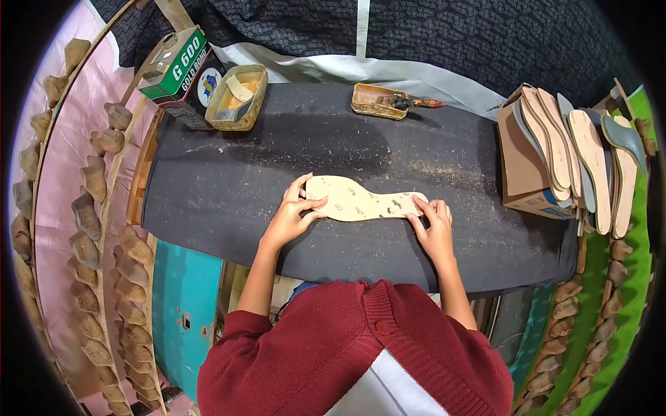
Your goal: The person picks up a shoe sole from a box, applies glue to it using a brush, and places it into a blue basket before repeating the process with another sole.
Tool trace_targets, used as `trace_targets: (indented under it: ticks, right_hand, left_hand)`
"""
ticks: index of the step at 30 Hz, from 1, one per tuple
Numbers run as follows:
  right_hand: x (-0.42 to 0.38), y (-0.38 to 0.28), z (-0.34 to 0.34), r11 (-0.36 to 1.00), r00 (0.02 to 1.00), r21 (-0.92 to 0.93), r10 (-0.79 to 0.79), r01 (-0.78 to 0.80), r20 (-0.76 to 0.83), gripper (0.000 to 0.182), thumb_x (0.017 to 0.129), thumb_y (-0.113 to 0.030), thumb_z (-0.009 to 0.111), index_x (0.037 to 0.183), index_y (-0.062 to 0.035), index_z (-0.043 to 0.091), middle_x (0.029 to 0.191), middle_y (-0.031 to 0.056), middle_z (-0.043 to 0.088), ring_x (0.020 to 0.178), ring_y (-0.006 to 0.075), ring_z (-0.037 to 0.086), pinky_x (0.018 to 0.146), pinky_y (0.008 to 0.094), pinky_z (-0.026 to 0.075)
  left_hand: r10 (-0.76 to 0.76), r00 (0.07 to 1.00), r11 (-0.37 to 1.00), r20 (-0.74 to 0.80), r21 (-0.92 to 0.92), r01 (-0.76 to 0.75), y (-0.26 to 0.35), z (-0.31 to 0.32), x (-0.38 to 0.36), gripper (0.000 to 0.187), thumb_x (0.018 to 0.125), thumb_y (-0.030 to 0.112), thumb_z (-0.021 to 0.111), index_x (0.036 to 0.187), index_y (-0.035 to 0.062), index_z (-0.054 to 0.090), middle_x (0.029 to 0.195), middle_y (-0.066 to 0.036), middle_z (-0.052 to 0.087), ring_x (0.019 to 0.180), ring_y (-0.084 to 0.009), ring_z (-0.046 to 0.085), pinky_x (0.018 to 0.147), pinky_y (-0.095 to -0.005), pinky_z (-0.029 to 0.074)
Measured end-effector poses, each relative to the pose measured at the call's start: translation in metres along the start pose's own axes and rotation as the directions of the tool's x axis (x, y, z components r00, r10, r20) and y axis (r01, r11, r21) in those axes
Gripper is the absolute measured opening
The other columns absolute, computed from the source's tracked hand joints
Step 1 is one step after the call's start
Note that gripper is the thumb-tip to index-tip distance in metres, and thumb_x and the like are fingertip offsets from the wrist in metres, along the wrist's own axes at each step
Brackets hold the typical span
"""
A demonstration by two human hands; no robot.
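Observation:
A cream-coloured shoe insole with several dark worn patches lies crosswise in front of me, over the dark table cloth. My left hand grips its wide end, thumb on the upper face and fingers round the edge. At the narrow end, my right hand holds it the same way, between thumb and fingers. The undersides of the fingers are hidden by the insole.
A G 600 tin and a tub stand at the back left. At the back is a small tray with a brush. A cardboard box with several insoles stands right. Shoe lasts line racks on both sides.

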State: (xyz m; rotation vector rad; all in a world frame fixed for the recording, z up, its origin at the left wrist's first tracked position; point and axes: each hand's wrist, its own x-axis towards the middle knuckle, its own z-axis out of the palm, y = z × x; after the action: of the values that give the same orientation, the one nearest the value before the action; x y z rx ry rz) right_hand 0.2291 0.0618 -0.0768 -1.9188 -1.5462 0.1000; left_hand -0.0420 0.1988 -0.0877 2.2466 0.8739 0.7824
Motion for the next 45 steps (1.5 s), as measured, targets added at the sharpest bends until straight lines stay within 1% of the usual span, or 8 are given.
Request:
trace_targets:
  ticks: [15,23,28,29,31,36,41,45]
  right_hand:
    - [0.009,-0.004,-0.009,0.995,1.000,-0.094,-0.026,0.025,-0.008,0.026,0.070,-0.025,0.065,0.092,-0.0121,0.063,0.085,0.0071,0.044,0.082,0.0227,0.042,0.075,0.0342,0.034]
    - [0.061,0.022,-0.001,0.980,0.983,0.198,0.048,-0.012,-0.179,0.021,0.077,-0.019,0.059,0.065,-0.0022,0.059,0.073,0.0073,0.051,0.069,0.0209,0.047,0.066,0.0303,0.037]
    - [0.113,0.043,0.026,0.732,0.910,0.679,0.317,-0.056,-0.266,0.025,0.083,-0.022,0.056,0.097,-0.0016,0.055,0.074,0.0004,0.050,0.066,0.0071,0.045,0.061,0.0209,0.037]
    - [0.123,0.047,0.029,0.732,0.909,0.679,0.314,-0.049,-0.273,0.025,0.083,-0.022,0.056,0.097,-0.0016,0.055,0.074,0.0004,0.050,0.066,0.0071,0.045,0.061,0.0209,0.037]
    - [0.144,0.050,0.028,0.561,0.881,0.806,0.459,-0.188,-0.113,0.039,0.082,-0.025,0.056,0.112,-0.0012,0.045,0.074,-0.0017,0.049,0.067,0.0051,0.044,0.061,0.0199,0.037]
    - [0.185,0.047,0.032,0.422,0.872,0.858,0.486,-0.291,0.057,0.046,0.077,-0.036,0.061,0.108,-0.0046,0.049,0.072,-0.0019,0.049,0.056,0.0022,0.041,0.042,0.0146,0.028]
    - [0.206,0.044,0.039,0.404,0.889,0.872,0.451,-0.277,0.074,0.033,0.079,-0.033,0.059,0.096,-0.0061,0.053,0.069,-0.0028,0.049,0.056,0.0031,0.042,0.045,0.0158,0.031]
    - [0.215,0.044,0.047,0.500,0.921,0.855,0.382,-0.135,-0.078,0.023,0.083,-0.025,0.055,0.093,-0.0040,0.054,0.069,-0.0014,0.051,0.058,0.0047,0.045,0.051,0.0180,0.036]
  left_hand:
    - [-0.030,0.999,0.998,0.016,-0.057,0.031,0.000,-0.003,0.005,0.038,0.057,0.008,0.073,0.094,0.0129,0.065,0.124,-0.012,0.040,0.084,-0.0187,0.043,0.080,-0.0299,0.042]
    - [-0.016,1.000,0.995,-0.018,0.095,0.018,0.007,-0.008,0.012,0.066,0.051,0.023,0.077,0.111,0.0114,0.051,0.120,-0.007,0.047,0.102,-0.0251,0.043,0.088,-0.0350,0.035]
    - [0.004,0.999,0.996,-0.046,0.095,0.000,0.007,-0.004,0.020,0.076,0.047,0.027,0.079,0.114,0.0094,0.048,0.117,-0.005,0.049,0.098,-0.0232,0.045,0.084,-0.0320,0.037]
    - [0.011,0.999,0.995,-0.048,0.097,-0.007,0.006,-0.003,0.020,0.076,0.047,0.027,0.079,0.114,0.0094,0.048,0.117,-0.005,0.049,0.098,-0.0232,0.045,0.084,-0.0320,0.037]
    - [0.016,0.998,0.997,-0.055,0.070,-0.012,0.005,-0.001,0.021,0.076,0.047,0.026,0.079,0.114,0.0093,0.048,0.117,-0.005,0.049,0.095,-0.0222,0.046,0.080,-0.0310,0.038]
    - [-0.021,0.998,1.000,-0.063,0.009,0.021,0.003,0.001,0.016,0.076,0.047,0.035,0.077,0.115,0.0131,0.048,0.116,-0.003,0.051,0.100,-0.0228,0.046,0.086,-0.0347,0.032]
    - [-0.040,0.997,0.999,-0.070,0.024,0.042,0.002,0.001,0.015,0.077,0.046,0.035,0.078,0.114,0.0133,0.049,0.114,-0.003,0.052,0.098,-0.0229,0.046,0.087,-0.0345,0.032]
    - [-0.020,0.997,0.999,-0.077,0.026,0.023,0.001,0.002,0.016,0.076,0.046,0.035,0.078,0.114,0.0134,0.049,0.114,-0.003,0.052,0.098,-0.0230,0.046,0.087,-0.0346,0.032]
